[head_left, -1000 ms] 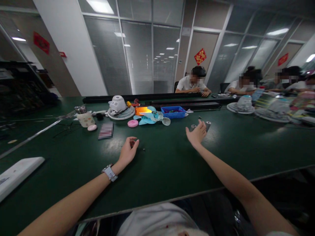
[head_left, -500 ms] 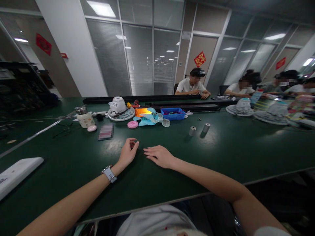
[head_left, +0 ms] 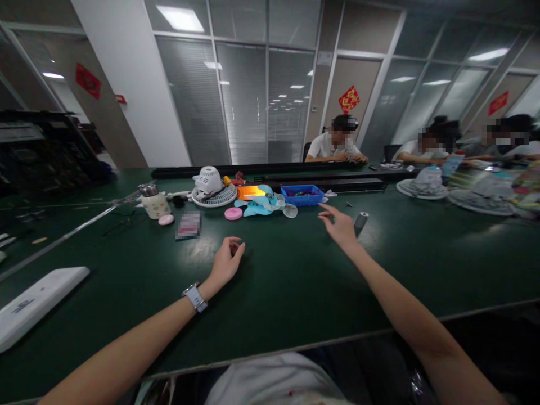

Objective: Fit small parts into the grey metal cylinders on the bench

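Observation:
My left hand (head_left: 228, 259) rests on the green table with fingers loosely curled, thumb apart from them, and nothing held. A watch (head_left: 196, 297) with a pale strap is on that wrist. Further right, my right hand (head_left: 338, 226) is over the table with fingers spread and nothing visible between them. Just beyond its right side stands a small silver metal cylinder (head_left: 361, 220), upright and apart from the hand. A second such cylinder is hidden behind the right hand. The blue tray (head_left: 302, 195) of small parts lies beyond my right fingertips.
Blue fan blades (head_left: 260, 207), a pink round disc (head_left: 233, 214) and a white fan (head_left: 208, 183) lie across the table. Left are a cream bottle (head_left: 155, 203), a pink oval thing (head_left: 166, 220) and a white slab-like case (head_left: 42, 301). People sit across the table.
My right hand has moved right and away from me, from beside my left hand to the metal cylinders, covering one. My left hand keeps its pose. The view has shifted slightly left.

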### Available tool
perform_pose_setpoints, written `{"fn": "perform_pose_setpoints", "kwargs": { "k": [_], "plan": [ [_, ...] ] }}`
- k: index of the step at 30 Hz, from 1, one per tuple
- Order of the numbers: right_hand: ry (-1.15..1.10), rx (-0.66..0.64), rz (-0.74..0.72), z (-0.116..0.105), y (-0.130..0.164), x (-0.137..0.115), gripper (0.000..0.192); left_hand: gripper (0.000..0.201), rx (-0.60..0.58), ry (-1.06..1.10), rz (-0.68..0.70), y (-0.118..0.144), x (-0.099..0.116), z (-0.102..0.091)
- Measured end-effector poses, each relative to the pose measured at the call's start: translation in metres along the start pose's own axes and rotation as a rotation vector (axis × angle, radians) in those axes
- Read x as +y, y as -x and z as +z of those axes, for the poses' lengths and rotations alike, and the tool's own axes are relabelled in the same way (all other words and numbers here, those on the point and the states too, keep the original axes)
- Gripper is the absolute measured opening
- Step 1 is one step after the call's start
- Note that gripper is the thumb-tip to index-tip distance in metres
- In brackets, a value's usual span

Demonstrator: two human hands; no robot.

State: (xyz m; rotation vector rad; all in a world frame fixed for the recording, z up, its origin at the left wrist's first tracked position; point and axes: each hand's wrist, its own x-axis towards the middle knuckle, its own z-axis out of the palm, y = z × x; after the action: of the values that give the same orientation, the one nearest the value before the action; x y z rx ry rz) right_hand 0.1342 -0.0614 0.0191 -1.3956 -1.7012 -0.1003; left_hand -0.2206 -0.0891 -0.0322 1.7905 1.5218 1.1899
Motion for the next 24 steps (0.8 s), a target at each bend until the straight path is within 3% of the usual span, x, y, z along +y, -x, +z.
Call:
{"fn": "perform_pose_setpoints", "kwargs": {
  "k": [3,6,24],
  "plan": [
    [0.13,0.026,0.125,-0.019,-0.016,0.048,0.046,0.039,-0.012,-0.014,0.003,0.0,-0.001,0.0],
    [0.163,-0.03,0.135,-0.022,-0.017,0.069,0.045,0.04,-0.016,-0.023,-0.007,-0.001,-0.003,0.0],
    [0.223,-0.051,0.182,-0.018,-0.014,0.071,0.032,0.042,-0.008,-0.018,-0.014,-0.001,-0.002,0.0]
  ]
}}
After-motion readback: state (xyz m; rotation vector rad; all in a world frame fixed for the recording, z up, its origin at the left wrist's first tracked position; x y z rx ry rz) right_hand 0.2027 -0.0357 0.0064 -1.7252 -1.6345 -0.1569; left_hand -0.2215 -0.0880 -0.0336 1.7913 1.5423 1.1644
